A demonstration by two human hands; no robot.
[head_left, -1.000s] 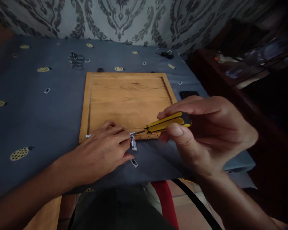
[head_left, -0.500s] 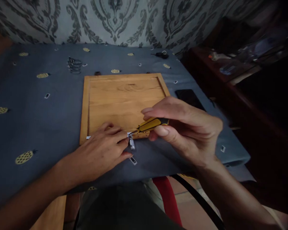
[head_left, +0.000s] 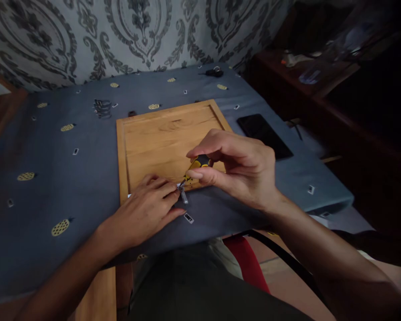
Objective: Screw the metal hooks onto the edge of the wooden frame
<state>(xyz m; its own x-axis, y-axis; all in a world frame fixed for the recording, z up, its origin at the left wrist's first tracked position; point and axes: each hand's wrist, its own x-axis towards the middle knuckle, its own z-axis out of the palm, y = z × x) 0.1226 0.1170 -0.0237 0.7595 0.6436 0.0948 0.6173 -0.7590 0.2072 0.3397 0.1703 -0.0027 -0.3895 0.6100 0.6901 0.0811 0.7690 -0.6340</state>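
Note:
A square wooden board (head_left: 160,138) with a raised rim lies on the blue patterned tablecloth. My right hand (head_left: 237,167) is closed around a yellow and black screwdriver (head_left: 195,166), whose tip points down-left at a small metal hinge (head_left: 182,192) at the board's near edge. My left hand (head_left: 147,209) rests on the cloth with its fingers pinched on that hinge, pressing it against the edge. Most of the screwdriver handle is hidden inside my right fist.
A black phone (head_left: 263,133) lies right of the board. A pile of metal hinges (head_left: 102,108) sits at the back left, and a dark key-like item (head_left: 211,71) by the patterned wall. A dark wooden sideboard (head_left: 321,80) stands at the right.
My right hand slid down the screwdriver toward its tip and moved closer to the hinge. The view tilted and shifted right, bringing the phone into sight. My left hand stayed on the hinge.

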